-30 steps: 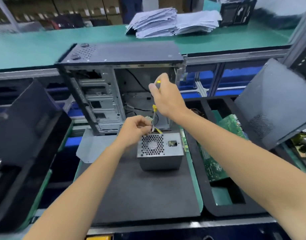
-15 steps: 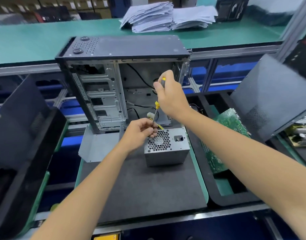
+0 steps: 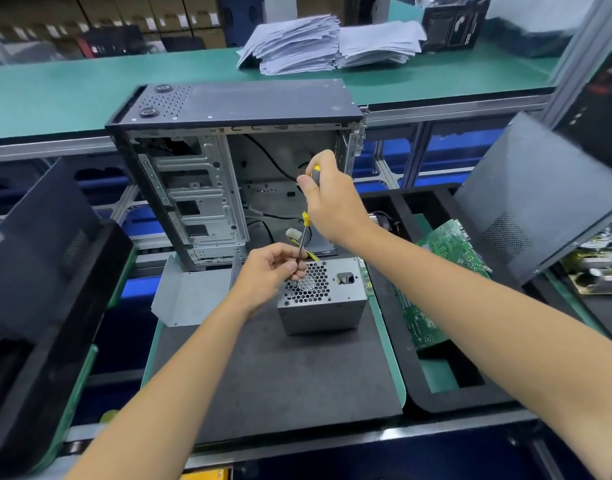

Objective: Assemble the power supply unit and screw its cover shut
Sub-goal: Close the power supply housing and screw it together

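Work mat (image 3: 263, 375): dark foam pad nearest the viewer, carrying the power supply unit (image 3: 320, 296) at its far middle. Its place on the mat is matching the two earlier pictures; only the view is shifting.
Power supply unit: sitting upright, honeycomb fan grille facing up, yellow wires trailing off behind toward the case.
Left hand (image 3: 271, 273): pinching the shaft of the screwdriver (image 3: 306, 223) low down at the unit's far-left top corner, as a second ago. Whether a screw is under the tip cannot be told.
Right hand (image 3: 330, 202): wrapped round the yellow-and-black handle above, shaft leaning slightly.
Change: almost none in the grip; judging that driving is under way at this corner, cover fastening unfinished.
Circuit board (image 3: 432, 271): green, lying in the black tray to the right.
Computer case (image 3: 228, 174): standing open behind the mat.
Paper stacks (image 3: 325, 43): resting on the far green bench.
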A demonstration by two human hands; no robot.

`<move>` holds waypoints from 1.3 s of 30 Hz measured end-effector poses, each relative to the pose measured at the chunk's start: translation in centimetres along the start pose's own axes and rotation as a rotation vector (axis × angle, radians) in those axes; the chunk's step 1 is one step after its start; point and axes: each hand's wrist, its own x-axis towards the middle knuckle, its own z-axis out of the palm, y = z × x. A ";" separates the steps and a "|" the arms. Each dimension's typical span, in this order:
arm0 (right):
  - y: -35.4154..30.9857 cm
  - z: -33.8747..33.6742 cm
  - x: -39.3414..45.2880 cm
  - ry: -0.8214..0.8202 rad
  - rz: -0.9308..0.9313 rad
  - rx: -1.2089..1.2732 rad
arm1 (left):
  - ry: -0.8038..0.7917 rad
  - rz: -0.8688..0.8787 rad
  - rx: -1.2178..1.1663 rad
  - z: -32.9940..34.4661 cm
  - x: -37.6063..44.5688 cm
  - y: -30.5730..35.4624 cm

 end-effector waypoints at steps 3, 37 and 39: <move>0.1 -0.3 -0.1 0.008 -0.010 0.008 | 0.020 -0.006 -0.007 0.3 -0.1 0.2; -0.1 -4.4 -3.7 -0.595 -0.197 -0.215 | -0.176 0.054 0.435 3.4 -1.2 -0.7; -0.4 -4.6 -3.6 -0.621 -0.217 -0.266 | -0.181 0.088 0.500 3.2 -1.1 -0.6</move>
